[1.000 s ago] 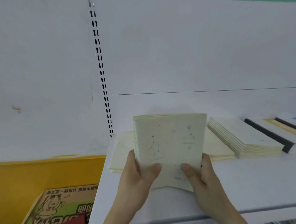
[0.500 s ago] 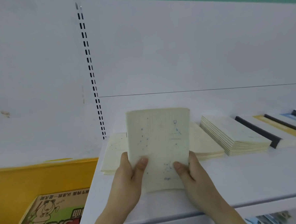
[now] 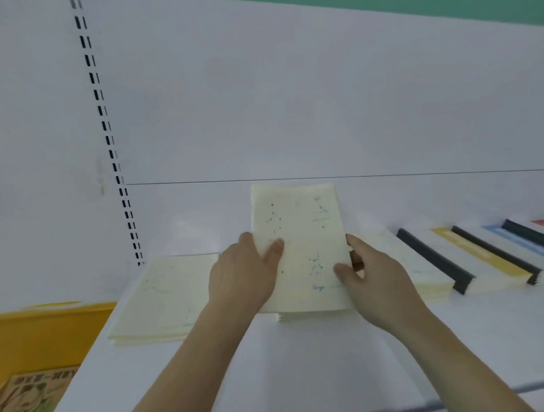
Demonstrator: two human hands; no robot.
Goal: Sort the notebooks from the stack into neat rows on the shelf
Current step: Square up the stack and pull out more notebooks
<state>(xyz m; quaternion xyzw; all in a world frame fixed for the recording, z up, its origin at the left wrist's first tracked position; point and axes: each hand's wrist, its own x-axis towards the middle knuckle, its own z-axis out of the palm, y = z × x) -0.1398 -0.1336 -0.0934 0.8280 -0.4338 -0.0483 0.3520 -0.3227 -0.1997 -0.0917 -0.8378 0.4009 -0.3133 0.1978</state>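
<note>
A cream notebook (image 3: 300, 235) with constellation dots is held by both hands over the white shelf (image 3: 272, 363). My left hand (image 3: 241, 276) grips its left edge, thumb on the cover. My right hand (image 3: 375, 279) grips its right edge. The notebook's lower end rests on a low cream pile (image 3: 301, 316) under it. Another cream stack (image 3: 162, 303) lies flat to the left. To the right, more cream notebooks (image 3: 425, 276) overlap in a row, then black-spined notebooks (image 3: 434, 258) with yellow and blue covers.
The white back panel (image 3: 290, 94) rises behind the shelf, with a slotted upright (image 3: 110, 145) at its left. A yellow bin (image 3: 35, 338) with a printed cardboard box (image 3: 26, 404) sits below left. The shelf's front edge (image 3: 463, 400) runs across the bottom.
Both hands carried the notebook from near the shelf front farther back and lowered it onto the pile. My right hand has shifted up along the notebook's right edge.
</note>
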